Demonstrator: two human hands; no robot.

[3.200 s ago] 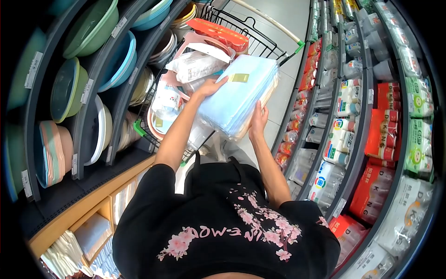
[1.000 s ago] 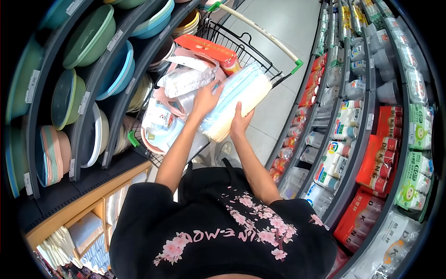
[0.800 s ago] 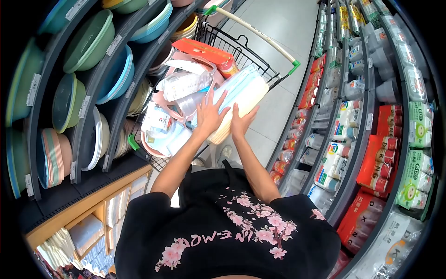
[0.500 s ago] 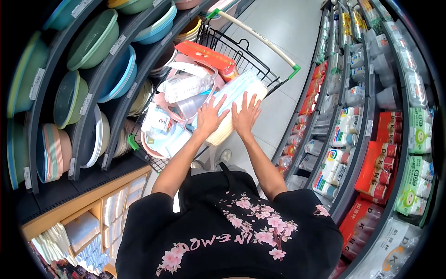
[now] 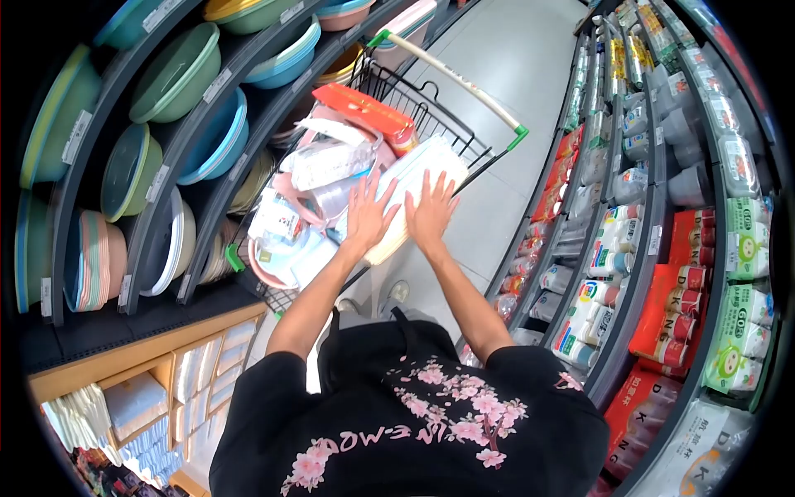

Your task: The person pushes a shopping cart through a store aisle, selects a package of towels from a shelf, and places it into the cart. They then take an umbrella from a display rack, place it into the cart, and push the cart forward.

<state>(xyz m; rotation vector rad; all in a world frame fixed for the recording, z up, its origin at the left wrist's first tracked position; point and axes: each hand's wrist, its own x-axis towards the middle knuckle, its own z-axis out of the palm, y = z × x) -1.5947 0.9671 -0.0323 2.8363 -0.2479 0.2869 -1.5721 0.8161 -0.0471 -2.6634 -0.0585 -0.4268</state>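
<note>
My left hand [image 5: 368, 217] lies with fingers spread on the near side of a soft-looking, pale blue and cream bundle [image 5: 432, 159]. Beside it, my right hand [image 5: 430, 217] rests flat and spread on the same bundle, which sits at the cart's near right side. I cannot tell exactly what the bundle is. Left of it in the shopping cart [image 5: 277, 300] are a clear plastic package [image 5: 331, 163], a pink basin [image 5: 263, 267] with packaged goods inside, and a long red package [image 5: 367, 110]. The cart's contents overlap, so lower items are hidden.
The cart's white handle with green ends [image 5: 455, 79] is on the far side. Shelves of stacked plastic basins [image 5: 178, 70] line the left, above a wooden rack of folded cloths [image 5: 149, 406]. Packaged cups [image 5: 671, 311] fill the right shelves. Tiled floor [image 5: 505, 108] runs between.
The whole view has shifted slightly. Both hands stay spread on the bundle and appear a little lower and further left in the picture, along with the bundle.
</note>
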